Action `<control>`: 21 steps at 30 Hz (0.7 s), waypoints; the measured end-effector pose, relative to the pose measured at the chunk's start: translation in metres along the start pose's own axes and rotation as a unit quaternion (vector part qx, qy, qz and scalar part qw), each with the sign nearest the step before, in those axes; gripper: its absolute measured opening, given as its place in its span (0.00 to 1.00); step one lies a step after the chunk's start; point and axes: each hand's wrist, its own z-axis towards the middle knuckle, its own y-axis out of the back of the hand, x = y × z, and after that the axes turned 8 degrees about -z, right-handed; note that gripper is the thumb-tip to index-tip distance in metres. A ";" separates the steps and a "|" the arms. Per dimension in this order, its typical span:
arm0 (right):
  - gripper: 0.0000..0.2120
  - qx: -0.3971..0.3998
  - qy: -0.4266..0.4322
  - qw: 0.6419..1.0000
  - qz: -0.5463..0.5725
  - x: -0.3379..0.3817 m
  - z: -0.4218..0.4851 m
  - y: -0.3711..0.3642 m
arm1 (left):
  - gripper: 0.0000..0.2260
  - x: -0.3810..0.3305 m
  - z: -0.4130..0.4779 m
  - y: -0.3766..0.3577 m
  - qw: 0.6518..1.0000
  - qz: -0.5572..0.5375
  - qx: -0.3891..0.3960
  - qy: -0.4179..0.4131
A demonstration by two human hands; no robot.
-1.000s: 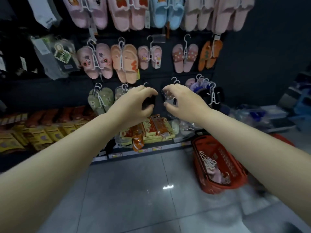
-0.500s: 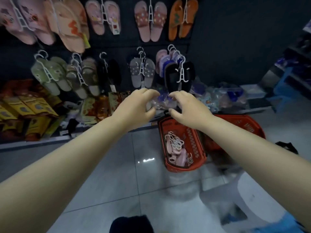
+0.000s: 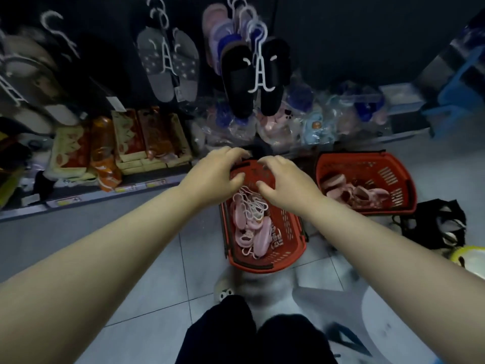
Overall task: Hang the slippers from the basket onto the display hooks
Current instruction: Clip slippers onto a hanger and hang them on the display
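Observation:
A red basket point(image 3: 291, 232) stands on the floor below me with pink slippers point(image 3: 256, 232) and white plastic hangers point(image 3: 252, 203) in it. My left hand point(image 3: 217, 177) and my right hand point(image 3: 283, 182) hover side by side over the basket's far end, fingers loosely curled, holding nothing. On the dark display wall above hang a grey slipper pair point(image 3: 168, 64) and a black slipper pair point(image 3: 256, 77), each on a white hanger. More slippers hang blurred at the far left.
A second red basket point(image 3: 399, 179) with pink slippers sits to the right. Bagged slippers point(image 3: 301, 119) and orange snack packs point(image 3: 131, 140) line the low shelf. A black bag point(image 3: 435, 222) lies on the floor at right. A grey stool point(image 3: 341, 306) and my dark-trousered knees are below.
My view has swung down from the display wall to the basket. Both hands have dropped from the hanging slippers to just above the basket, still empty.

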 end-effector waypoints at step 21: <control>0.18 0.233 -0.069 0.965 0.098 -0.229 0.128 -0.357 | 0.14 0.217 0.126 -0.331 0.923 -0.227 0.010 0.312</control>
